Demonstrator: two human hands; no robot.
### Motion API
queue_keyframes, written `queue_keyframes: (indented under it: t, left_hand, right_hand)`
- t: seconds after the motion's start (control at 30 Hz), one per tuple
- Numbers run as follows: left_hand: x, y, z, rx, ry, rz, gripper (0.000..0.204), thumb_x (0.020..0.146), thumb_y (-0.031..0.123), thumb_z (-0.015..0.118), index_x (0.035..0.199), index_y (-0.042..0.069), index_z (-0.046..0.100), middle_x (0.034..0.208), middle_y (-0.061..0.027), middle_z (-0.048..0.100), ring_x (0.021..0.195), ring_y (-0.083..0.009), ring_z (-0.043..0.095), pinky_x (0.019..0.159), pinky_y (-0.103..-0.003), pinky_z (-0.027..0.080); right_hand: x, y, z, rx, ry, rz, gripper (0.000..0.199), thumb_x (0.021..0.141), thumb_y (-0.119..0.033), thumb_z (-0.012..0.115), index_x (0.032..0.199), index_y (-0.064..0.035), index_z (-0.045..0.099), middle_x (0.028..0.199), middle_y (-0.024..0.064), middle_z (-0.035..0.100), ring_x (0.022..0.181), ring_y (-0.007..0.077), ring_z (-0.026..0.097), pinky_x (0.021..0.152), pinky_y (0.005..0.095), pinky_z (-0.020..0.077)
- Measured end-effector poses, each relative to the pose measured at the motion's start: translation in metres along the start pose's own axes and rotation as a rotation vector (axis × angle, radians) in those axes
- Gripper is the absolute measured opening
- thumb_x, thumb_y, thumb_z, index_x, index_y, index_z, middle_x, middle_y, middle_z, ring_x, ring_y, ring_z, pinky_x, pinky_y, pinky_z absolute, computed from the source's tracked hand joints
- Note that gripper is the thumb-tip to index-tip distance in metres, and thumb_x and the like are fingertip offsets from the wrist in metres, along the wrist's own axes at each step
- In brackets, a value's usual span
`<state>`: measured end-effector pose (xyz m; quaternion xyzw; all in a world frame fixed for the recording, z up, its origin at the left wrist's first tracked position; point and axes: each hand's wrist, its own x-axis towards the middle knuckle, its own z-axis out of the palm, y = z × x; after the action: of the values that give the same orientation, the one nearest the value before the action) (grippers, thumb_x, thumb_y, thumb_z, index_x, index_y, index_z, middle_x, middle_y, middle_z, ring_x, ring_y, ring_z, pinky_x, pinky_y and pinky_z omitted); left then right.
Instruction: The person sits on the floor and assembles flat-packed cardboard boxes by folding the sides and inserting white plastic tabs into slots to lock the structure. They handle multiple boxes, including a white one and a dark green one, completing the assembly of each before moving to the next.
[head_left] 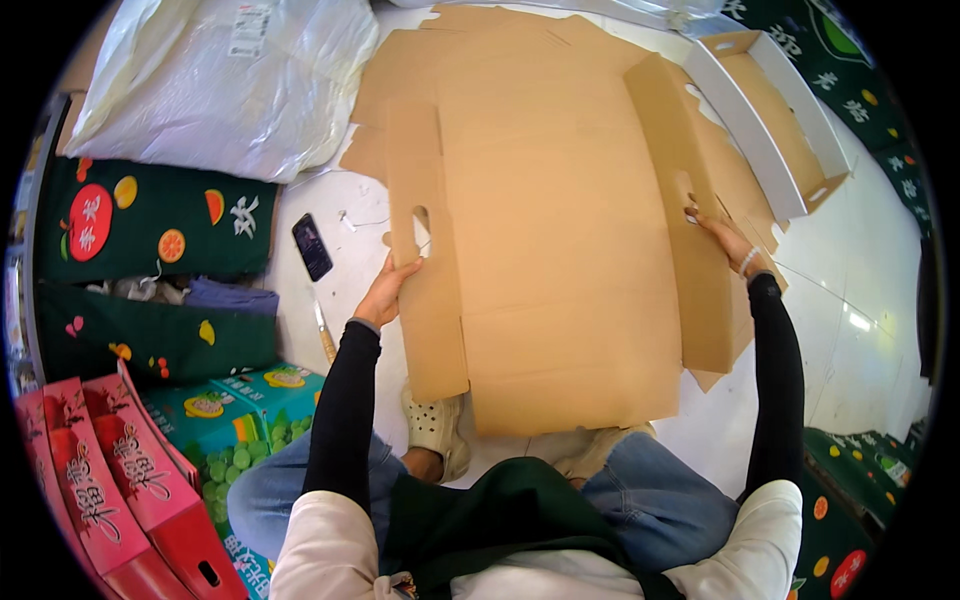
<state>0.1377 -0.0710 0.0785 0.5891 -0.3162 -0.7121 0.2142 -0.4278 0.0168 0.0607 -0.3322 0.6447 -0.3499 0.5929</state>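
A large brown cardboard box blank (560, 230) lies before me, with its long side flaps partly folded up along the left and right. At its left side, my left hand (388, 288) grips the flap's outer edge just below an oval hand hole, thumb on top and the other fingers mostly hidden behind. My right hand (724, 236) holds the right flap, its fingertips at that flap's hand hole. More brown cardboard sticks out with notched edges beneath and beyond the blank.
A folded white-sided cardboard tray (712, 125) stands at the far right. Left of the blank lie a phone (312, 247) and a wooden-handled knife (323, 333) on the white floor. A plastic-wrapped bundle (225, 85) is far left; pink boxes (120, 470) are near left.
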Motion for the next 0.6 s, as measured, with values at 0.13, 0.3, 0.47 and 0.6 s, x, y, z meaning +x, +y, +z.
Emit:
queue_keyframes:
  t: [0.13,0.3,0.47,0.6]
  left_hand:
    - [-0.007,-0.003,-0.008,0.081,-0.039,-0.028,0.063,0.087,0.005,0.063,0.141,0.012,0.031,0.125,-0.0108,0.053,0.113,-0.0234,0.057,0.089,-0.039,0.053]
    - [-0.031,-0.017,-0.015,0.334,0.023,-0.143,0.064,0.083,0.003,0.065,0.140,0.010,0.035,0.118,-0.0128,0.059,0.101,-0.0235,0.064,0.081,-0.037,0.056]
    - [-0.016,-0.017,-0.015,0.454,0.124,0.075,0.046,0.085,0.001,0.062,0.129,0.003,0.046,0.103,-0.0128,0.066,0.087,-0.0217,0.067,0.072,-0.034,0.056]
    - [0.008,0.010,-0.005,0.381,0.292,0.238,0.041,0.084,0.001,0.062,0.124,0.000,0.048,0.103,-0.0147,0.066,0.089,-0.0216,0.067,0.074,-0.031,0.054]
  right_hand:
    - [-0.007,-0.011,-0.013,-0.441,0.000,0.010,0.055,0.091,-0.033,0.059,0.135,-0.0034,0.043,0.120,0.0112,0.060,0.108,0.0197,0.057,0.092,0.0314,0.0458]
    - [-0.038,0.001,-0.005,-0.479,-0.060,0.014,0.062,0.083,-0.024,0.069,0.134,-0.0002,0.044,0.120,0.0142,0.060,0.110,0.0227,0.057,0.094,0.0328,0.0445]
    - [-0.041,0.039,-0.031,-0.789,0.222,-0.239,0.060,0.078,-0.015,0.068,0.130,0.0015,0.044,0.112,0.0252,0.062,0.106,0.0389,0.059,0.090,0.0404,0.0476]
    - [-0.030,0.012,-0.004,-0.806,0.398,-0.274,0.057,0.079,-0.012,0.066,0.128,0.0026,0.042,0.107,0.0293,0.062,0.100,0.0456,0.059,0.086,0.0453,0.0490]
